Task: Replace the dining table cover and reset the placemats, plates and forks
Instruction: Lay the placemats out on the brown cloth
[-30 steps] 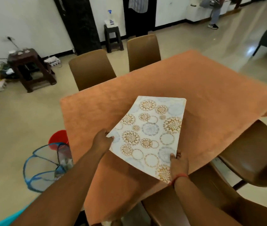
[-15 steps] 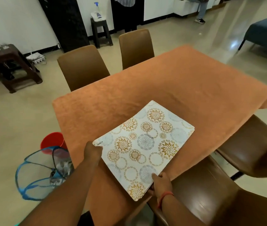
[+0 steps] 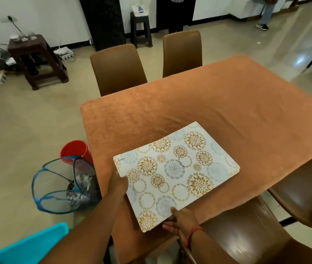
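An orange table cover (image 3: 218, 103) is spread over the dining table. A stack of white placemats (image 3: 176, 172) with gold and blue flower circles lies on its near corner. My left hand (image 3: 118, 182) holds the stack's left edge, fingers under it. My right hand (image 3: 180, 219) grips the near edge, thumb on top and fingers below. No plates or forks are in view.
Two brown chairs (image 3: 118, 68) stand at the table's far-left side, two more (image 3: 303, 189) at the near right. A blue mesh basket (image 3: 63, 185) and a red bucket (image 3: 75, 150) sit on the floor to the left. A person stands far back at the right.
The placemat stack came down from a raised tilt and now lies flat on the cover, turned more crosswise. Both hands followed it down and kept their hold.
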